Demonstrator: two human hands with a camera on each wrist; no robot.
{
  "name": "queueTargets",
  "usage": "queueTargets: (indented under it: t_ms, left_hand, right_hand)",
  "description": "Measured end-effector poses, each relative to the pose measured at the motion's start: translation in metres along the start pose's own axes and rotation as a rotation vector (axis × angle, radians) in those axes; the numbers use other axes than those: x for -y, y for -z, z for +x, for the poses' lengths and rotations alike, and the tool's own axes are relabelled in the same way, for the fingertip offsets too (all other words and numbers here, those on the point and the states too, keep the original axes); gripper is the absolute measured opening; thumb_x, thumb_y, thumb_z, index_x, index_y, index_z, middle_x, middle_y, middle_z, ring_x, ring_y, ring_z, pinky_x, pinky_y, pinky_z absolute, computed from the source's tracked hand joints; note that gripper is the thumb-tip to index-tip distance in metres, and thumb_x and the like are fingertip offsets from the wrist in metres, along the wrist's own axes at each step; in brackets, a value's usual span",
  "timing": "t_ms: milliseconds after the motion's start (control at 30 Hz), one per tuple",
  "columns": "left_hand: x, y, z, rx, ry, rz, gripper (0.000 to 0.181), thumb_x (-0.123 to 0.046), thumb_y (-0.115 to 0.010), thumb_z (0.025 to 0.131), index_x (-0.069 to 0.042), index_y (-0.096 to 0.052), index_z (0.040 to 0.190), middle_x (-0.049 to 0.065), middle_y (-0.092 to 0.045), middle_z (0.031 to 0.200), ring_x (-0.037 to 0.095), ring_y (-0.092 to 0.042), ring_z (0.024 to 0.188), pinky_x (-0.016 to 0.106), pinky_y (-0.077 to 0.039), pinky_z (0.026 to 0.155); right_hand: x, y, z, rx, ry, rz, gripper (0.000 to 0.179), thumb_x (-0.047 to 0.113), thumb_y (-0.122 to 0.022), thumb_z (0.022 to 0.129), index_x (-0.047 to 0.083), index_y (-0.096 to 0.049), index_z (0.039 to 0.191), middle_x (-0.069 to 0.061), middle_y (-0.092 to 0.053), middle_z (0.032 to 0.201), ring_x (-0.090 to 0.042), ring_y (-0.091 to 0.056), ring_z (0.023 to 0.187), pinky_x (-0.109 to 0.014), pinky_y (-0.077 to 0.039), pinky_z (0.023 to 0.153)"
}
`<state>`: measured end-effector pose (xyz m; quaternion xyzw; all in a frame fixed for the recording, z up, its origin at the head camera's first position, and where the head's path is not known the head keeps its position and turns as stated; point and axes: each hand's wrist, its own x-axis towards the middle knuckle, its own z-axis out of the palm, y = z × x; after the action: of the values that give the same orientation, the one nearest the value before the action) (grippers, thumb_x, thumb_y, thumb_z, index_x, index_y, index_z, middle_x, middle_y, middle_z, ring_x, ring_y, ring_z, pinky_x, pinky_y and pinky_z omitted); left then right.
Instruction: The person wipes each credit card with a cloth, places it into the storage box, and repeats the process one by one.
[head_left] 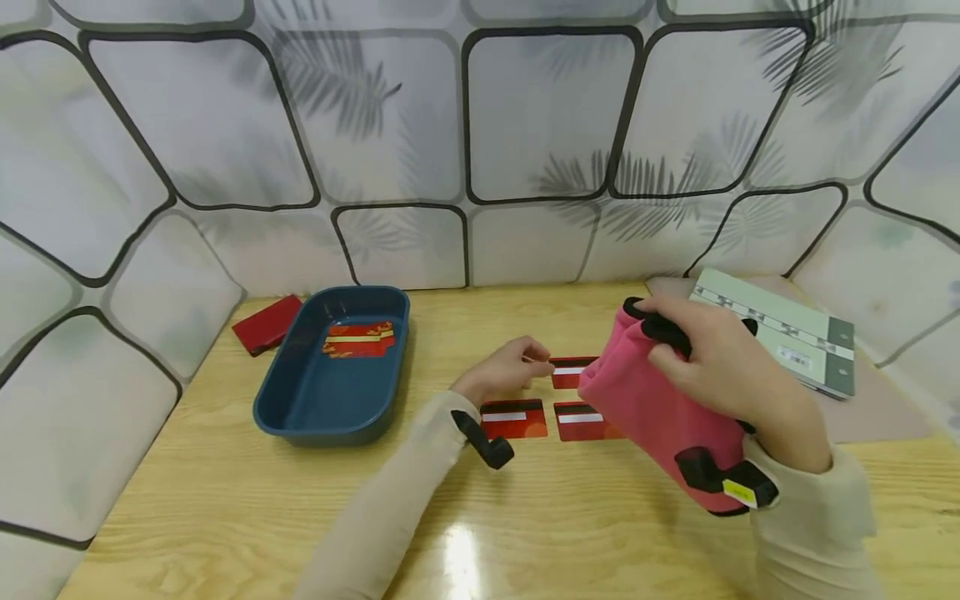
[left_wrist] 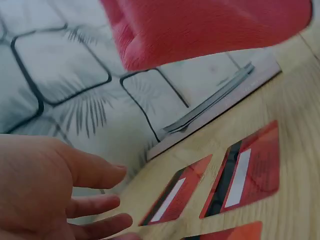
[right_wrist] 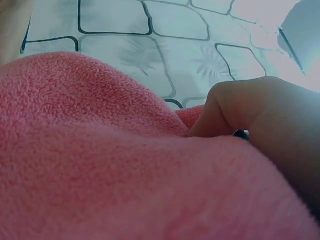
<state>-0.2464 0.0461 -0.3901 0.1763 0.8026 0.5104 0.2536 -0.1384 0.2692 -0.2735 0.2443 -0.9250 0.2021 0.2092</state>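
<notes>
My right hand (head_left: 708, 358) grips a folded pink towel (head_left: 660, 400) with black edging and holds it raised over the right side of the table. The right wrist view shows its fuzzy surface and my fingers (right_wrist: 235, 107) bent into a fold. My left hand (head_left: 506, 369) has nothing in it; its fingers are loosely spread beside the red cards. An upper card (head_left: 572, 372), a lower left card (head_left: 513, 419) and a lower right card (head_left: 585, 422) lie flat, each with a black stripe and a white strip. The towel overlaps the right-hand cards in the head view.
A blue tray (head_left: 300, 432) on the left holds red and gold cards (head_left: 358, 340). Behind it lies a dark red wallet-like item (head_left: 267, 325). At the back right, a pale green notebook (head_left: 776, 325) rests on a beige sheet (head_left: 877, 417). Patterned fabric (head_left: 551, 117) encloses the table.
</notes>
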Motion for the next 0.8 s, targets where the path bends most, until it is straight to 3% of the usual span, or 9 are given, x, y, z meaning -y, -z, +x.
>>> queueTargets:
  t_ms: [100,200,300,400,500,733,800]
  left_hand:
    - [0.006,-0.006,0.012,-0.007,-0.013,0.033,0.041,-0.018,-0.066,0.091,-0.003,-0.051,0.126,0.012,-0.055,0.125,0.025,-0.053,0.112,0.037,-0.046,0.097]
    - [0.008,-0.013,0.019,-0.048,-0.065,0.100,0.050,-0.014,-0.074,0.084,-0.001,-0.052,0.127,0.014,-0.055,0.125,0.028,-0.050,0.114,0.039,-0.044,0.100]
    - [0.011,-0.019,0.021,-0.089,-0.070,0.135,0.063,-0.013,-0.080,0.078,0.000,-0.049,0.131,0.015,-0.051,0.125,0.028,-0.050,0.111,0.036,-0.046,0.095]
    - [0.015,-0.022,0.021,-0.133,-0.036,0.153,0.072,-0.014,-0.083,0.074,0.000,-0.046,0.134,0.015,-0.045,0.123,0.026,-0.050,0.104,0.033,-0.048,0.086]
    - [0.017,-0.023,0.021,-0.158,-0.026,0.175,0.069,-0.014,-0.084,0.073,0.000,-0.049,0.131,0.016,-0.037,0.124,0.025,-0.050,0.101,0.031,-0.048,0.080]
    - [0.010,-0.025,0.024,-0.149,-0.025,0.257,0.051,-0.014,-0.082,0.073,0.000,-0.057,0.116,0.017,-0.028,0.133,0.030,-0.038,0.122,0.038,-0.043,0.102]
    - [0.008,-0.025,0.025,-0.149,-0.008,0.284,0.049,-0.015,-0.083,0.073,-0.001,-0.058,0.113,0.015,-0.030,0.131,0.030,-0.034,0.124,0.037,-0.042,0.101]
  right_hand:
    - [0.001,0.000,-0.001,-0.019,0.041,0.008,0.041,-0.004,-0.061,0.073,0.007,-0.064,0.112,-0.002,-0.067,0.090,-0.013,-0.050,0.073,-0.027,-0.040,0.064]
    - [0.002,0.000,-0.001,-0.034,0.058,0.015,0.041,-0.005,-0.060,0.072,0.006,-0.064,0.112,-0.002,-0.067,0.091,-0.013,-0.051,0.074,-0.026,-0.040,0.066]
    - [0.004,-0.001,-0.002,-0.041,0.054,0.015,0.041,-0.005,-0.060,0.073,0.006,-0.064,0.112,-0.002,-0.066,0.092,-0.013,-0.052,0.075,-0.027,-0.041,0.068]
    - [0.004,-0.002,-0.002,-0.039,0.052,0.021,0.040,-0.005,-0.060,0.073,0.006,-0.064,0.111,-0.002,-0.066,0.091,-0.013,-0.052,0.076,-0.028,-0.042,0.068]
    - [0.004,-0.003,-0.002,-0.037,0.055,0.023,0.040,-0.005,-0.059,0.073,0.005,-0.064,0.111,-0.002,-0.065,0.091,-0.012,-0.051,0.075,-0.028,-0.042,0.067]
    - [0.002,-0.001,0.000,-0.029,0.024,0.009,0.040,-0.004,-0.061,0.075,0.004,-0.063,0.114,-0.006,-0.066,0.096,-0.017,-0.054,0.080,-0.032,-0.043,0.072]
    - [0.002,-0.001,0.000,-0.030,0.020,0.005,0.040,-0.004,-0.061,0.075,0.003,-0.062,0.115,-0.007,-0.066,0.096,-0.019,-0.055,0.082,-0.033,-0.044,0.073]
